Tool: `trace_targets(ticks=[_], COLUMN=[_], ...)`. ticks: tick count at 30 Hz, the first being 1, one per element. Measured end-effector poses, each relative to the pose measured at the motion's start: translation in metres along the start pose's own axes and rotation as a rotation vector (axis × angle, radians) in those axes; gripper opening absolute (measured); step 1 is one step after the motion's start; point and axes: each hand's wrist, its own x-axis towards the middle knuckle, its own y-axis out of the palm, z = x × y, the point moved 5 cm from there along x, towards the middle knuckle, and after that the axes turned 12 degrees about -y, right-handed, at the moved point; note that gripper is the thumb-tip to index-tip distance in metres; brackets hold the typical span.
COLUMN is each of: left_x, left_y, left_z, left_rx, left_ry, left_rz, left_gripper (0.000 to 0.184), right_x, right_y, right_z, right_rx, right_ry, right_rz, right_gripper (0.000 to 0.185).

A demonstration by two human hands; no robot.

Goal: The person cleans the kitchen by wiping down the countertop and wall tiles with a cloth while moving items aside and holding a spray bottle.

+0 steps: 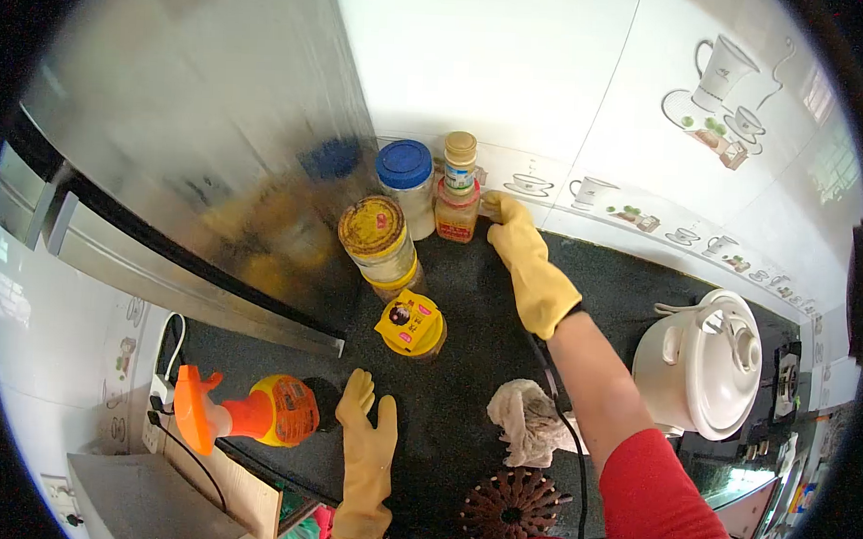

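Note:
My right hand (525, 259), in a yellow rubber glove, reaches to the wall. Its bent fingers close on the right side of a red-lidded jar (456, 213); the fingertips are partly hidden. A small bottle (461, 163) with a tan cap stands on that jar. Beside it are a blue-lidded jar (406, 178) and a jar with a stained yellow lid (376, 234). Nearer me, a yellow packet (410, 323) lies on another yellow-lidded jar (431, 346). My left hand (364, 429), also gloved, is open low over the counter, right of an orange spray bottle (265, 411).
A crumpled cloth (531, 423) and a brown slatted trivet (507, 508) lie on the black counter (445, 413). To the right stands a white lidded cooker (704, 365). A metallic refrigerator (207, 167) borders the left. A black cord (577, 455) hangs in front of me.

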Motion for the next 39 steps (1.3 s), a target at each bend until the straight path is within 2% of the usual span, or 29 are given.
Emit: trace_targets(ticks=[2,5,9,11,15,17,19,21,22,24,25,27,28,32,39], left_x=[0.003,0.005,0.005,0.005,0.007,0.008,0.006,0.005,0.004,0.004,0.004,0.003,0.003,0.006,0.005], left_y=[0.0,0.001,0.002,0.001,0.003,0.004,0.004,0.003,0.003,0.003,0.003,0.003,0.003,0.004,0.004], left_z=[0.007,0.013,0.009,0.009,0.011,0.011,0.01,0.008,0.007,0.006,0.006,0.004,0.004,0.009,0.006], left_rx=[-0.013,-0.016,-0.022,-0.01,0.036,0.042,0.053,0.08,0.107,0.096,0.084,0.094,0.098,0.107,0.125], left_ry=[0.003,0.044,0.027,0.024,0.052,0.057,0.058,0.069,0.081,0.074,0.065,0.065,0.059,0.099,0.111], left_rz=[-0.005,-0.005,-0.004,-0.008,-0.012,-0.012,-0.029,-0.029,-0.029,-0.03,-0.024,-0.027,-0.031,-0.026,-0.024], left_gripper=[0.057,0.057,0.06,0.061,0.062,0.062,0.062,0.062,0.061,0.061,0.061,0.06,0.06,0.061,0.063], right_x=[0.011,0.011,0.011,0.009,-0.004,-0.012,-0.017,-0.024,-0.022,-0.01,-0.006,0.012,0.026,0.034,0.021], right_y=[0.023,0.024,0.021,0.019,0.024,0.021,0.028,0.026,0.03,0.032,0.039,0.048,0.077,0.088,0.084], right_z=[-0.007,-0.007,-0.004,0.003,0.007,0.016,0.008,0.021,0.017,0.009,0.005,0.013,-0.006,0.017,0.04], right_rx=[0.494,0.608,0.478,0.436,0.501,0.356,0.387,0.458,0.461,0.436,0.44,0.595,0.69,0.868,0.991], right_ry=[0.061,0.059,0.08,-0.007,0.057,0.069,0.076,0.014,0.012,-0.057,-0.057,-0.101,-0.174,-0.009,0.083], right_rz=[0.249,0.332,0.383,0.33,0.278,0.372,0.408,0.56,0.559,0.365,0.359,0.247,0.371,0.472,0.533], right_gripper=[0.053,0.06,0.058,0.048,0.041,0.044,0.044,0.048,0.048,0.054,0.054,0.062,0.06,0.06,0.06])
